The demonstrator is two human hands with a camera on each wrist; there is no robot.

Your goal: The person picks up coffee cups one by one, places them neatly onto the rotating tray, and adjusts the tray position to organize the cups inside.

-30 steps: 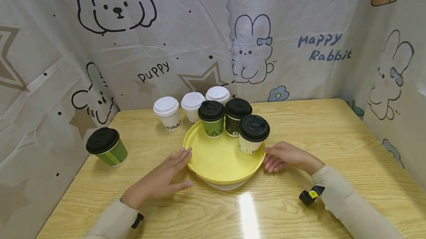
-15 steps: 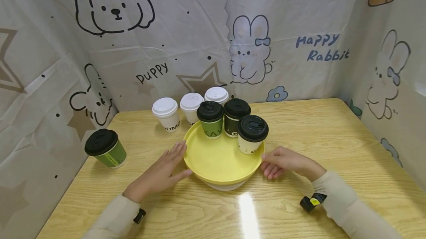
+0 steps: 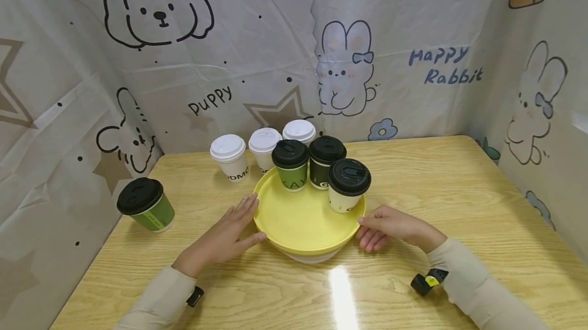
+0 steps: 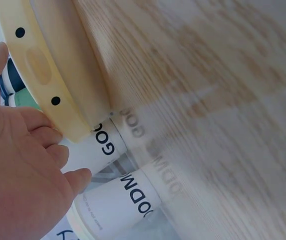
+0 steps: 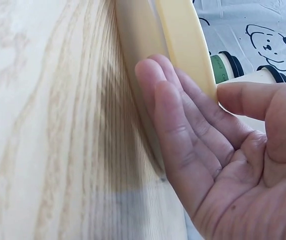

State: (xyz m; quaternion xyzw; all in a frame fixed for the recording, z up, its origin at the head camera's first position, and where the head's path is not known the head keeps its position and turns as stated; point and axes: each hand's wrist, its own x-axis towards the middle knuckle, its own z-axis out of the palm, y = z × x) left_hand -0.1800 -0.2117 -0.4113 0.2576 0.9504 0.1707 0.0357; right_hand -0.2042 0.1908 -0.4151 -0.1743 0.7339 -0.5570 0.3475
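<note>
A round yellow tray (image 3: pixel 298 223) with a raised rim sits on a paler base (image 3: pixel 312 258) on the table. Toward its back and right stand three black-lidded paper cups: a green cup (image 3: pixel 293 176), a black cup (image 3: pixel 318 173) and a cream cup (image 3: pixel 342 201). My left hand (image 3: pixel 222 238) rests against the left rim, fingers spread and nearly straight. At the right rim, my right hand (image 3: pixel 390 227) pinches the edge; in the right wrist view its thumb (image 5: pixel 242 100) is on top and the curled fingers (image 5: pixel 177 120) lie outside and below.
Behind the tray, white-lidded cups (image 3: pixel 231 167) stand in a row near the back curtain (image 3: pixel 275 54). Another green cup (image 3: pixel 158 213) with a black lid stands at the far left of the wooden table (image 3: pixel 459 192).
My right hand has slid a little along the rim toward me. The left hand has shifted slightly forward against the left rim. The cups keep their places on the tray.
</note>
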